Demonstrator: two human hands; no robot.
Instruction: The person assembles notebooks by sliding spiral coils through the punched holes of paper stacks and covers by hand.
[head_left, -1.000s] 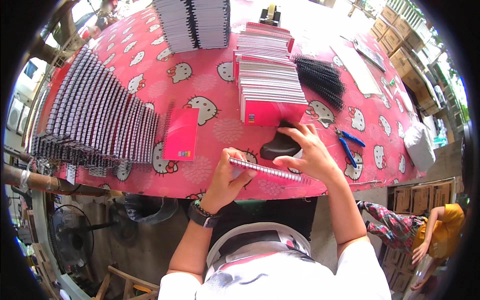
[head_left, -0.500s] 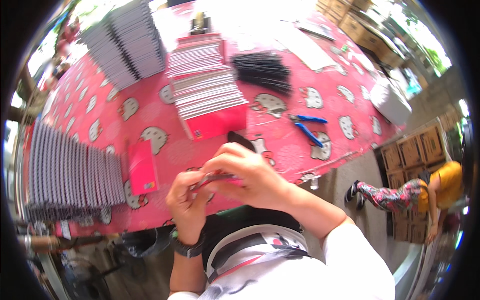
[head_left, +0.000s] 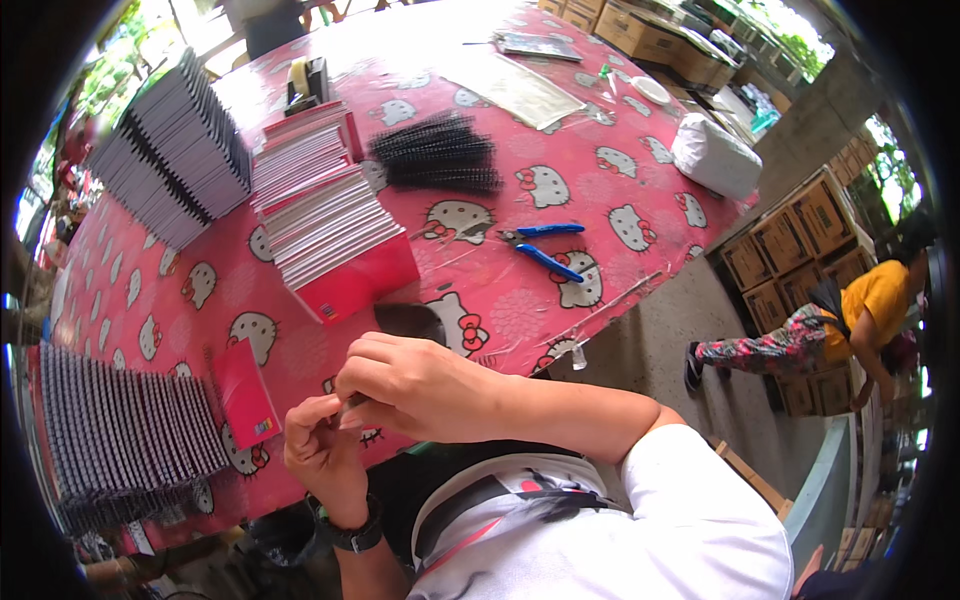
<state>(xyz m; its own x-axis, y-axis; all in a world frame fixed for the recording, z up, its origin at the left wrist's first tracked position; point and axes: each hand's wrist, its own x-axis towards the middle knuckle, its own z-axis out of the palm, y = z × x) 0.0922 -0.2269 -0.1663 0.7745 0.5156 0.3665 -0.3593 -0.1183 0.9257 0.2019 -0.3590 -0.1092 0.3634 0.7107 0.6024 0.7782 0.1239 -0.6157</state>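
Both my hands are together over the near edge of the table with the red cartoon-cat cloth (head_left: 560,300). My left hand (head_left: 322,452), with a dark watch on its wrist, pinches one end of a thin spiral-bound notebook (head_left: 352,403). My right hand (head_left: 420,385) is closed over the rest of the notebook and hides most of it. A black flat object (head_left: 410,320) lies on the cloth just beyond my right hand. A single red notebook (head_left: 245,392) lies to the left of my hands.
A fanned stack of red-covered notebooks (head_left: 330,225), black spiral coils (head_left: 440,155) and blue-handled pliers (head_left: 545,250) lie further out. Rows of bound notebooks (head_left: 120,440) and a grey stack (head_left: 175,150) fill the left. A person in yellow (head_left: 860,315) bends by cardboard boxes (head_left: 800,225).
The notebook was lifted off the table edge and drawn in toward my body. My hands have closed round it, and my head has turned right.
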